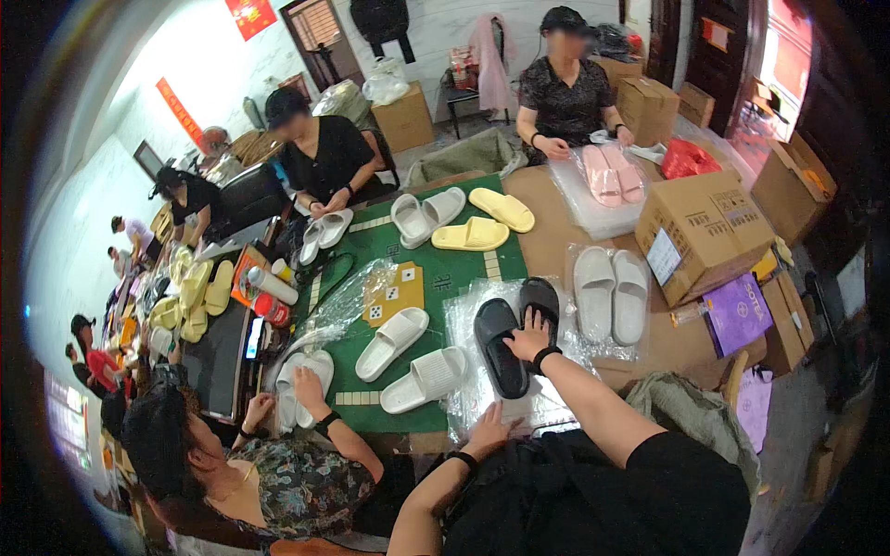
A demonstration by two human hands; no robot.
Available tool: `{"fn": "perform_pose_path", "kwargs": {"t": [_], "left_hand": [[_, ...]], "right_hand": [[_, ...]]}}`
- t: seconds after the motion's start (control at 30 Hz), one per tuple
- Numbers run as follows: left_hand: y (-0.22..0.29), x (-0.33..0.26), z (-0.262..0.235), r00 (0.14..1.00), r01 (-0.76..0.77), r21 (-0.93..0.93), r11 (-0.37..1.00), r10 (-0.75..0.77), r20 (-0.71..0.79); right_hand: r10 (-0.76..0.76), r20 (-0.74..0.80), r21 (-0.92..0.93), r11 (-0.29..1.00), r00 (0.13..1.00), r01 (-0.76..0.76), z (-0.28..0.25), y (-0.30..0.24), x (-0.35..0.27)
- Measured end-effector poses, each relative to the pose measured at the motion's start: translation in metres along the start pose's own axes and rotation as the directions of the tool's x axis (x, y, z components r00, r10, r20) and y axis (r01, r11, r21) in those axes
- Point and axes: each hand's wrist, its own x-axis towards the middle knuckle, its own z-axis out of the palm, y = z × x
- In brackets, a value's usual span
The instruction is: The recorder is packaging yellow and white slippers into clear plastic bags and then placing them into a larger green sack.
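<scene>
A pair of black slippers (501, 350) lies on a stack of clear plastic bags (547, 406) in front of me. My right hand (528, 339) rests on the slippers with its fingers spread, mostly over the right one. At the near edge of the bags, my left hand (489, 432) lies with fingers stretched onto the plastic. Just right of the stack, a bagged pair of pale grey slippers (612, 295) lies flat. To the left are two loose off-white slippers (425, 380) on the green table mat (357, 363).
Beside me at left, a person's hands (306, 389) hold a whitish pair. Across the table, one person handles grey slippers (324, 232), another pink slippers (612, 174). Yellow slippers (471, 233) lie on the mat. A cardboard box (709, 232) and a purple package (739, 313) stand at right.
</scene>
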Motion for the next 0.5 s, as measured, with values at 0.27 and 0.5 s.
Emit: {"fn": "perform_pose_path", "kwargs": {"t": [0.27,0.5], "left_hand": [[0.000,0.000,0.021,0.980,0.118,-0.251,0.961,-0.154,-0.130],[0.000,0.025,-0.013,0.993,-0.077,0.142,0.987,0.064,0.098]], "right_hand": [[0.075,0.010,0.204,0.976,0.997,-0.076,0.015,0.020,0.007],[0.026,-0.352,0.512,0.842,0.936,0.169,-0.002,0.039,-0.045]]}}
